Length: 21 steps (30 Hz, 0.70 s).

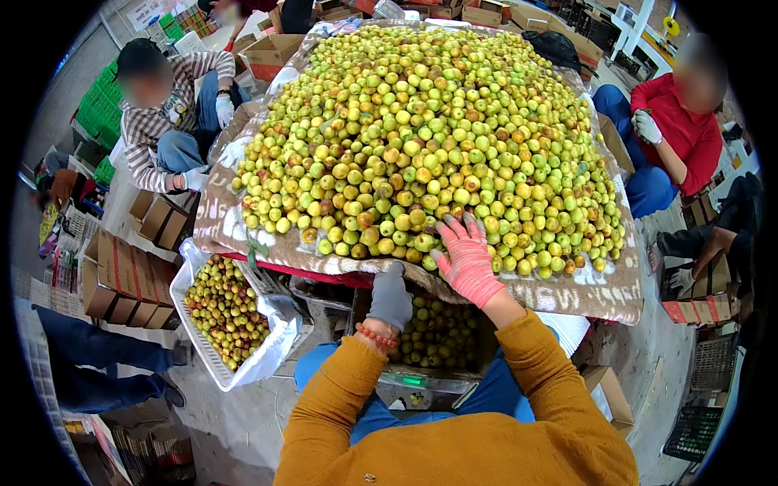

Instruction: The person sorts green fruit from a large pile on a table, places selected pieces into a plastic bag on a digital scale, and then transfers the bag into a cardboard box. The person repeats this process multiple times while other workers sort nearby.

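A broad heap of small round yellow-green fruits, which look like jujubes, lies on a brown patterned blanket. Some have brown or reddish patches. My right hand, in a pink glove with grey fingertips, rests with fingers apart on the fruits at the heap's near edge. My left hand, in a grey glove, is at the blanket's front edge; its fingers are close together, and I cannot tell whether it grips anything. Below my hands, between my knees, a box of darker-looking fruits stands partly under the blanket's edge.
A white lined basket of fruits stands at left. Under the box is a scale with a lit green display. Gloved people sit left and right; another person's legs stand at left. Cardboard cartons sit nearby.
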Each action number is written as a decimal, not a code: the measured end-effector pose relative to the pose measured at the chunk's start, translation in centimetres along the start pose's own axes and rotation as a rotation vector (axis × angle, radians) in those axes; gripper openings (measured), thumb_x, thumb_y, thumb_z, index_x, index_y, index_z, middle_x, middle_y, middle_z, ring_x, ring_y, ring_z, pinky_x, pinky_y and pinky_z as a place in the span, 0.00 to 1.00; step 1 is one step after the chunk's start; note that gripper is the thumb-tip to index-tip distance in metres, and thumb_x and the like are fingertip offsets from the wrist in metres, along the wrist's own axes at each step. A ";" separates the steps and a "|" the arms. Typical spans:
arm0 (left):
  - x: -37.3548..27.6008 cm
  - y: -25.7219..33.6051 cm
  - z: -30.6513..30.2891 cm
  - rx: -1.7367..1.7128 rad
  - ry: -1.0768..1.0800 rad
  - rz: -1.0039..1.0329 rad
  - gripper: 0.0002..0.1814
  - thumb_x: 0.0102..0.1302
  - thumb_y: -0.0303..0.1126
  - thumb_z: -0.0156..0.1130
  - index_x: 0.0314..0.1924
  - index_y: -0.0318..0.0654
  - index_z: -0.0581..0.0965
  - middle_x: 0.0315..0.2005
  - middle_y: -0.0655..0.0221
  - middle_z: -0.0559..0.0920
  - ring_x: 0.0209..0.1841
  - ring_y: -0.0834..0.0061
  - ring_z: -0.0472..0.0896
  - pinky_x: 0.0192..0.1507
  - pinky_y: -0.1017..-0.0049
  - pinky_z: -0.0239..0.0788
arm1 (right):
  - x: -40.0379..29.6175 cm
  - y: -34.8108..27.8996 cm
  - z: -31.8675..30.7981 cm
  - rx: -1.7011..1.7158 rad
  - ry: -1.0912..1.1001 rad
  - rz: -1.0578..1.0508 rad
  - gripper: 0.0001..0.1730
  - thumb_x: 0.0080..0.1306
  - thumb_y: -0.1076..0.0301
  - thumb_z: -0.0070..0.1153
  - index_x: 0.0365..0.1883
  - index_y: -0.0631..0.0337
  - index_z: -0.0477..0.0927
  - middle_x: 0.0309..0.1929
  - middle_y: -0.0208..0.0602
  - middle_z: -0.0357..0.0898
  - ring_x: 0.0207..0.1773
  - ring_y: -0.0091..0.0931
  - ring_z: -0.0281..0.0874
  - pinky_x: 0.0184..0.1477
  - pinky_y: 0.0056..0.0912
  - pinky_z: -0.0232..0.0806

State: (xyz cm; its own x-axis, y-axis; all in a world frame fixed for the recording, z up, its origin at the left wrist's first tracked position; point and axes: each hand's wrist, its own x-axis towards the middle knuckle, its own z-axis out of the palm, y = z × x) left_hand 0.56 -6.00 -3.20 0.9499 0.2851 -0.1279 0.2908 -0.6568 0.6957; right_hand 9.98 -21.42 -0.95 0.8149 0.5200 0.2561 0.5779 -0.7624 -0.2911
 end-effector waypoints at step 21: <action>1.7 -3.7 2.9 -0.385 0.125 0.034 0.08 0.65 0.26 0.51 0.42 0.36 0.76 0.33 0.69 0.78 0.35 0.79 0.75 0.35 0.77 0.69 | 0.1 2.1 -1.0 0.118 0.104 0.069 0.23 0.62 0.59 0.59 0.56 0.53 0.77 0.63 0.39 0.71 0.64 0.40 0.67 0.64 0.40 0.62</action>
State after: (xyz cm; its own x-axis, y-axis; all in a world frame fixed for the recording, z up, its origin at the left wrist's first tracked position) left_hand 1.43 -5.12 -8.07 0.9302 0.3659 -0.0299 0.1730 -0.3650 0.9148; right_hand 11.21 -23.37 -0.63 0.8473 0.4210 0.3239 0.5272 -0.7411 -0.4158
